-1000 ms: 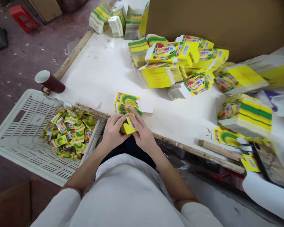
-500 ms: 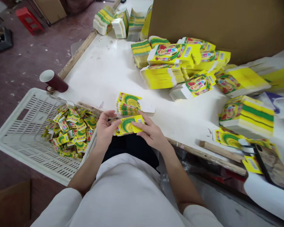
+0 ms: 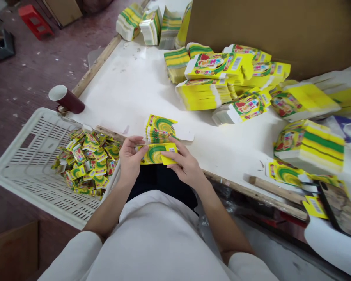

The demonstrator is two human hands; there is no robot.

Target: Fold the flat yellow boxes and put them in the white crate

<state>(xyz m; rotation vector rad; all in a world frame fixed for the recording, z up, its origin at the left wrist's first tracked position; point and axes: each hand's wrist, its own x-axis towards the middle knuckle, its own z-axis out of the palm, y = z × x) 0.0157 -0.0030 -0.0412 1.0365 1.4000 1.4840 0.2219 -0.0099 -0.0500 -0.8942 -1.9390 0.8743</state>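
Both of my hands hold one small yellow-and-green printed carton (image 3: 157,153) just in front of the table's near edge. My left hand (image 3: 129,159) grips its left end with the fingers curled round it. At the right end my right hand (image 3: 185,164) pinches a yellow flap. Just beyond the carton, a short stack of flat cartons (image 3: 160,128) of the same print lies on the white table (image 3: 128,89). To my left stands a white slatted crate (image 3: 32,156) with a heap of folded small cartons (image 3: 87,160) inside.
Piles of flat yellow carton blanks (image 3: 204,93) cover the table's far and right side, in front of a brown cardboard sheet (image 3: 280,27). A maroon cup (image 3: 66,99) lies at the left edge. A phone (image 3: 339,208) rests at the far right. A red stool (image 3: 32,19) stands on the floor.
One second ago my hands were pressed close over the carton, mostly covering it. They have since spread apart and the carton now lies lengthwise between them, its printed face up.
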